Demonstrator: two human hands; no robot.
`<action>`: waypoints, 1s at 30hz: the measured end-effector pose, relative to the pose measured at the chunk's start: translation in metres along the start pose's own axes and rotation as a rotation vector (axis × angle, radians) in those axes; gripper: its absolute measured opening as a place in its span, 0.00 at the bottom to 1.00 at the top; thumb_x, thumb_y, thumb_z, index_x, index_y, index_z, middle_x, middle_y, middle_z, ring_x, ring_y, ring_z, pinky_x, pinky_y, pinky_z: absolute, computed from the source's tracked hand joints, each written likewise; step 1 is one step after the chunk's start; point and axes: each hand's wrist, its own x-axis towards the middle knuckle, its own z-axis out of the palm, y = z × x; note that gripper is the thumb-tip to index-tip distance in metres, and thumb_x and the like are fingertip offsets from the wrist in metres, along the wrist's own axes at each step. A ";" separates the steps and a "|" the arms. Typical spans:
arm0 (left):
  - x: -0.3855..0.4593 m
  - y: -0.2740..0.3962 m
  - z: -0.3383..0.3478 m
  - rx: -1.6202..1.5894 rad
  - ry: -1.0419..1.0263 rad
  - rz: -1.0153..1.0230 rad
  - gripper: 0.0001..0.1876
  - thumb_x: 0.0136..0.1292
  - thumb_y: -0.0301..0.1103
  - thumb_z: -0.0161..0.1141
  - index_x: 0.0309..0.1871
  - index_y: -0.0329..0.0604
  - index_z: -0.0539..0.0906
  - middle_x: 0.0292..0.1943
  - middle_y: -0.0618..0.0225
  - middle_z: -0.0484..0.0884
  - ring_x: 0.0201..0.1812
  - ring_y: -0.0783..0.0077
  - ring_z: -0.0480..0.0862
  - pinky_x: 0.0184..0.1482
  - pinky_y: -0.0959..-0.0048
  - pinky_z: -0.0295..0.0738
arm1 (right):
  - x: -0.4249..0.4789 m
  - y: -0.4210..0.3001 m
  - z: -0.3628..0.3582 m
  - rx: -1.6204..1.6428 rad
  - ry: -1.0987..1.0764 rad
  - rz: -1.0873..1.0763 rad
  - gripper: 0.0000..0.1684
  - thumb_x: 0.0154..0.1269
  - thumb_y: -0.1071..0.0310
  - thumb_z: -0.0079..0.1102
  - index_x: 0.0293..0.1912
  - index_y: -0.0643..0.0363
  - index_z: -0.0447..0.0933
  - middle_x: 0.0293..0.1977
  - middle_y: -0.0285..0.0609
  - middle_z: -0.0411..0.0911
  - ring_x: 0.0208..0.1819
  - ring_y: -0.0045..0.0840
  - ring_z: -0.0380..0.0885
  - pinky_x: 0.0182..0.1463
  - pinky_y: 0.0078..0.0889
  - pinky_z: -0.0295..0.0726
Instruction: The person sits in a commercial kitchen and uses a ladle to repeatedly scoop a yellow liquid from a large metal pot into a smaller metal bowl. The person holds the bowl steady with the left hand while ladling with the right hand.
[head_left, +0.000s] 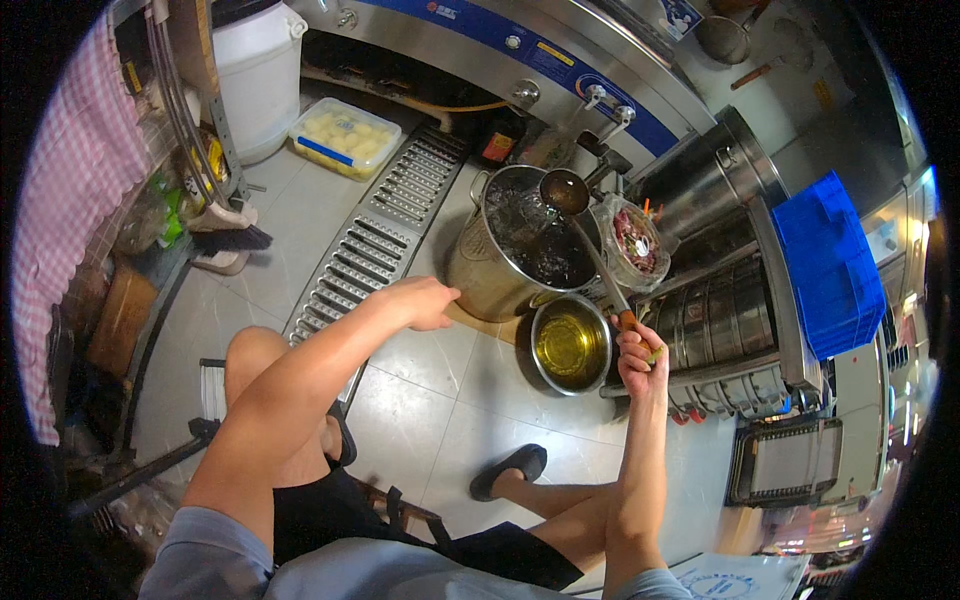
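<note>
My right hand (640, 356) grips the wooden handle of a metal ladle (565, 193), whose dark bowl is tilted over a tall metal pot (466, 259) of dark, bubbling liquid. My left hand (426, 302) is beside the pot's lower left side, fingers partly curled; whether it touches the pot or holds anything small cannot be seen. A steel bowl (604, 379) with clear yellow liquid, apparently oil, stands on the floor between the pot and my right hand. Right of the pot is a plastic-covered bowl of reddish food pieces (636, 238).
A slotted metal drain cover (360, 251) runs along the tiled floor. Behind it stand a lidded plastic box of pale yellow pieces (345, 135) and a white bucket (259, 82). A broom (232, 232) is at left. Blue crates (829, 270) and a large steel pot (705, 176) are at right.
</note>
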 end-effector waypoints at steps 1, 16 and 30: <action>0.001 0.000 0.000 0.001 -0.004 -0.002 0.33 0.66 0.42 0.65 0.73 0.46 0.71 0.58 0.45 0.82 0.61 0.46 0.80 0.64 0.58 0.75 | -0.005 -0.002 0.001 -0.023 0.002 -0.030 0.25 0.77 0.68 0.46 0.64 0.79 0.62 0.29 0.38 0.68 0.16 0.11 0.60 0.11 0.13 0.57; 0.007 -0.001 0.007 0.027 0.005 0.012 0.34 0.65 0.43 0.66 0.73 0.44 0.71 0.57 0.45 0.83 0.60 0.46 0.81 0.63 0.58 0.76 | -0.037 0.022 0.040 -0.847 0.175 -0.391 0.09 0.68 0.68 0.60 0.43 0.63 0.74 0.23 0.34 0.73 0.15 0.13 0.66 0.11 0.17 0.61; 0.008 0.000 0.007 0.010 -0.003 0.006 0.33 0.66 0.42 0.66 0.73 0.44 0.71 0.57 0.45 0.83 0.61 0.47 0.80 0.63 0.57 0.75 | 0.026 0.032 -0.031 -1.789 0.496 -0.677 0.24 0.56 0.71 0.63 0.53 0.69 0.81 0.27 0.49 0.82 0.29 0.28 0.81 0.36 0.34 0.79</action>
